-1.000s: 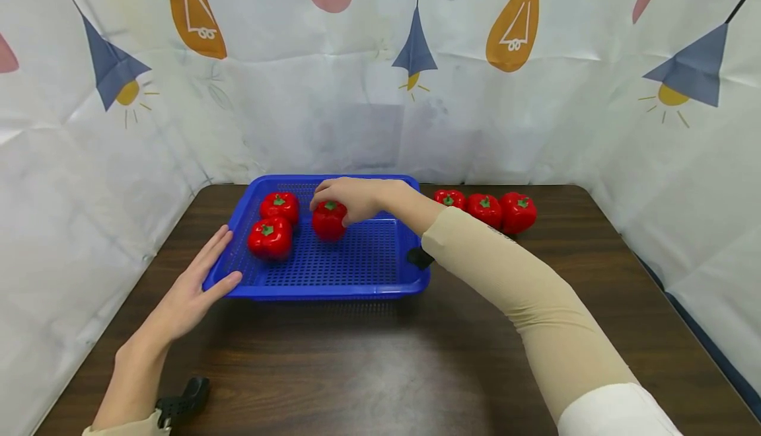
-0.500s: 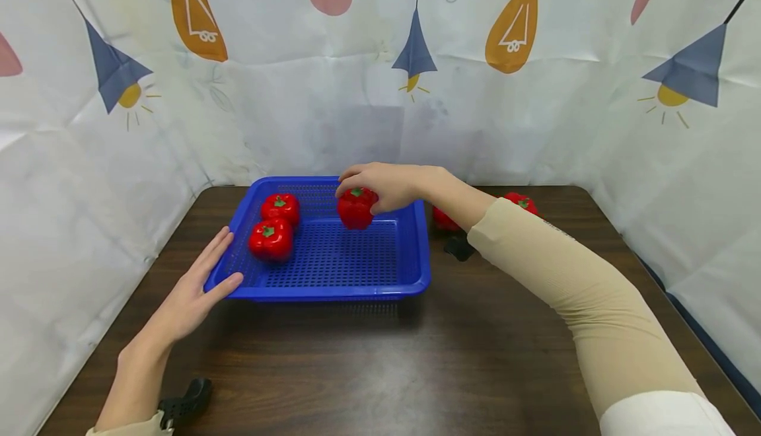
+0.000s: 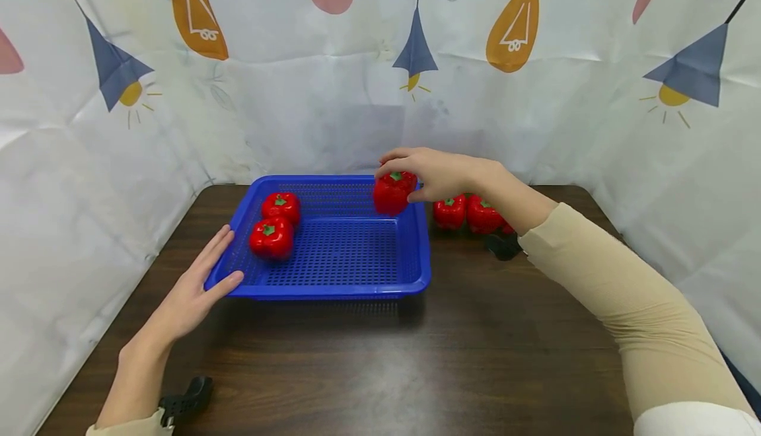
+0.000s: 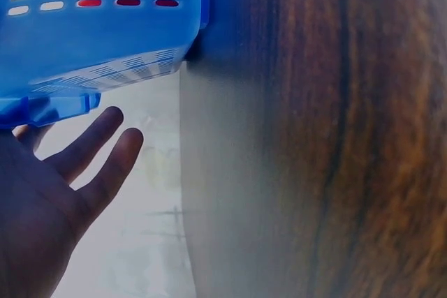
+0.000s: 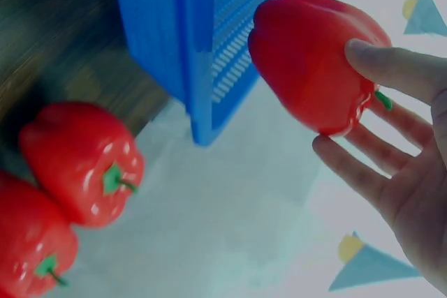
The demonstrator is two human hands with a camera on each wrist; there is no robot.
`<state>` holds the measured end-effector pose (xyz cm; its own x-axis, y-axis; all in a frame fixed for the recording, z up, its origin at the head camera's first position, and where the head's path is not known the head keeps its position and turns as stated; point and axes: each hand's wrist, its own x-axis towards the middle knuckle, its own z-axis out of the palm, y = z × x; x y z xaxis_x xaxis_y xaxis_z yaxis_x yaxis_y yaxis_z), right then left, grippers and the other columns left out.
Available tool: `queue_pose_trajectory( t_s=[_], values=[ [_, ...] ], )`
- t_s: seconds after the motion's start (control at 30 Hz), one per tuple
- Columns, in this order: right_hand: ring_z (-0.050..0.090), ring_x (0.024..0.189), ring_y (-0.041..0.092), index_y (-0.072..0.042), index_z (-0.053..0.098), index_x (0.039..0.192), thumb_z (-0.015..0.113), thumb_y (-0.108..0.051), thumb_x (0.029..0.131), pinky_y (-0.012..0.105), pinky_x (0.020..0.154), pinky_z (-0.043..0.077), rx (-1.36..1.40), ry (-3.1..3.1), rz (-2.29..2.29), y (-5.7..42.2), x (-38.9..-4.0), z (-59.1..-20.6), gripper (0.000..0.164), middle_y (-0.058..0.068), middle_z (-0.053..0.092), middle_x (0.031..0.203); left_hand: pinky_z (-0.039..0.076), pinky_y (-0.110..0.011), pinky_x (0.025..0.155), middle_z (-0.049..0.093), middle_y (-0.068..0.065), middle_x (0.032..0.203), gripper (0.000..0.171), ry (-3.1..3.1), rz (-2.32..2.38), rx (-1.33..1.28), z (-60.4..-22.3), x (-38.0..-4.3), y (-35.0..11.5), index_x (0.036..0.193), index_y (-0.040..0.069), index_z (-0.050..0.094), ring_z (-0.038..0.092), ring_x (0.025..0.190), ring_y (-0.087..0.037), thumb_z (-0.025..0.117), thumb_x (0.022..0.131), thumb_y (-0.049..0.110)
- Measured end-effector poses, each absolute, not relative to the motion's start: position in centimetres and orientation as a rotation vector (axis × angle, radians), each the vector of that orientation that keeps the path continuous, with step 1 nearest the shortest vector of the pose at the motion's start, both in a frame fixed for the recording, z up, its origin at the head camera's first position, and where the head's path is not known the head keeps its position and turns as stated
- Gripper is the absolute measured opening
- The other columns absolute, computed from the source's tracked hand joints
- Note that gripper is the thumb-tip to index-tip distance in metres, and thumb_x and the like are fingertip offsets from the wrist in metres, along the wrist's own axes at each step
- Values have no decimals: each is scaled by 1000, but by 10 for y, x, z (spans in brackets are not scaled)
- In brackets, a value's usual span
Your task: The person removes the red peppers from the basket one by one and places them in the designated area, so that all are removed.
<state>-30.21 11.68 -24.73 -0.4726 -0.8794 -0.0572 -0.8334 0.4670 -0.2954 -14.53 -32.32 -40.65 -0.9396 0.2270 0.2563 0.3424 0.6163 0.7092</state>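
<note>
My right hand (image 3: pixel 442 173) grips a red bell pepper (image 3: pixel 392 193) with a green stem, held up at the right back rim of a blue plastic basket (image 3: pixel 333 290). Thumb and fingertips pinch the pepper's stem end in the right wrist view, above the basket wall (image 5: pixel 199 54). Two more red bell peppers (image 3: pixel 271 238) sit inside the basket at its left. My left hand (image 3: pixel 189 294) rests at the basket's left rim, fingers straight and thumb spread over the front corner. Seen from the left wrist, its fingers extend beneath the rim, outside the basket.
Several red bell peppers (image 3: pixel 449 212) stand in a row on the dark wooden table (image 3: pixel 368 370), right of the basket; my right forearm partly covers them. A white curtain (image 3: pixel 333 125) printed with lamps hangs close behind the table and along its sides.
My right hand has lifted the bell pepper from the basket's middle and carried it up and right to the right back rim. My left hand has stayed at the basket.
</note>
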Motion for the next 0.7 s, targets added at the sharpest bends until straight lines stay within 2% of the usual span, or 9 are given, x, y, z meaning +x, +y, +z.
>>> queue_pose_trajectory(
  t_s=[0.13,0.33,0.57,0.7],
  values=[
    [38,143,29,-15,56,147,73,-1,91,40,97,53,-1483,2544,-387,136,-302,-247,61,9,40,158,5,-77,112,9,-9,172,75,-2703,-1226,-471,-406,-145,-323,165,15,23,7,155,-38,63,101,15],
    [43,140,27,-15,58,144,75,-2,89,41,100,50,-1505,2601,-426,164,-301,-246,59,7,43,155,5,-75,114,10,-7,172,76,-2708,-1219,-472,-405,-145,-322,165,15,23,7,156,-35,64,101,16],
    [45,136,30,-11,58,143,76,0,87,41,90,55,-1474,2644,-473,191,-297,-246,60,11,45,153,7,-75,114,10,-5,172,76,-2721,-1206,-455,-404,-144,-322,165,17,23,7,156,-34,63,102,19],
    [44,137,33,-11,59,143,77,1,86,46,93,55,-1431,2667,-467,204,-294,-247,60,14,45,153,7,-76,114,10,-6,172,76,-2720,-1201,-457,-403,-144,-321,165,16,24,7,156,-35,64,101,19]
  ],
)
